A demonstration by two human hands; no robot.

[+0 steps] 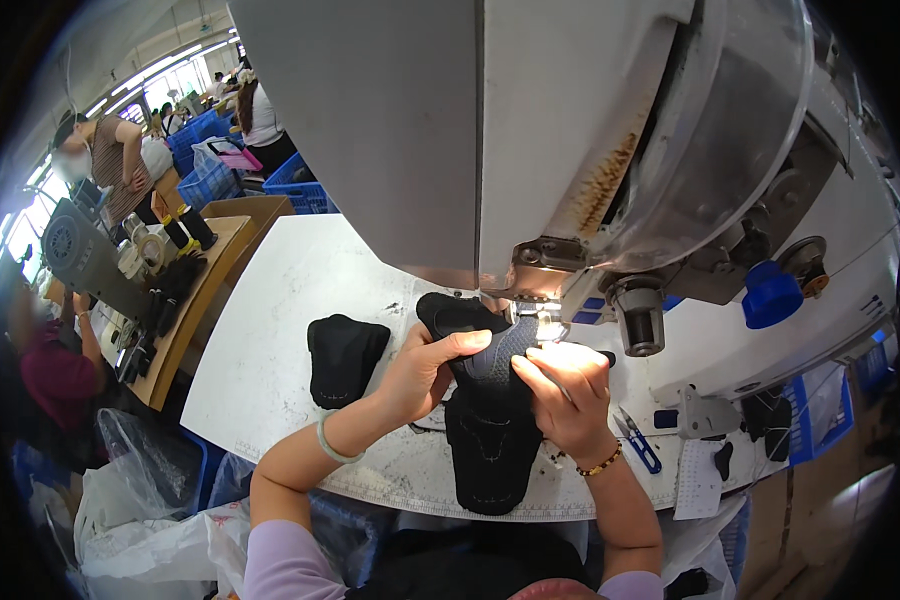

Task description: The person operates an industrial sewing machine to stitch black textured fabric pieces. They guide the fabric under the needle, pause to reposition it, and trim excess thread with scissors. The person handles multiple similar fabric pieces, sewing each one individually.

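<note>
A black fabric shoe upper with a grey mesh part [497, 362] lies under the lit needle area of a large sewing machine [365, 120]. My left hand [417, 375] grips its left side, thumb on top and fingers mostly hidden below. On the right side, my right hand [574, 392] pinches the mesh close to the needle area, fingers bent. More black upper pieces [490, 465] lie directly below my hands, overlapping toward the table's front edge. Another black piece [346, 360] rests apart on the left. The needle tip is hard to make out in the glare.
Blue-handled thread snips [642, 442] lie right of my right hand, near a white paper sheet [698, 478]. The white table [260, 330] has a curved front edge. Plastic bags [160, 530] hang below left. Co-workers and another sewing machine [80, 250] are at far left.
</note>
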